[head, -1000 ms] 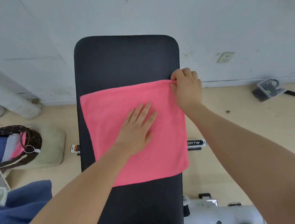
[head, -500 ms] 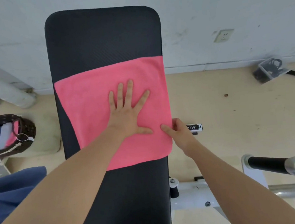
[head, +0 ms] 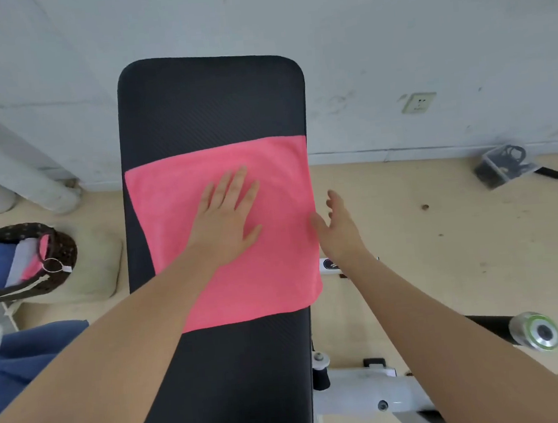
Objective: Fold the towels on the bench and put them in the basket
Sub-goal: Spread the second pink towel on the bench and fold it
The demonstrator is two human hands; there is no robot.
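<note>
The left hand [head: 228,221] lies flat, fingers straight, on the middle of the square pink terry towel [head: 232,232], apparently pinning it to the black padded bench [head: 209,106]. The right hand [head: 338,229], open and empty, hovers just off the towel's right edge, which lines up with the bench's right edge, probably ready to fold. The dark woven basket [head: 61,244] sits on the floor, left of the bench.
</note>
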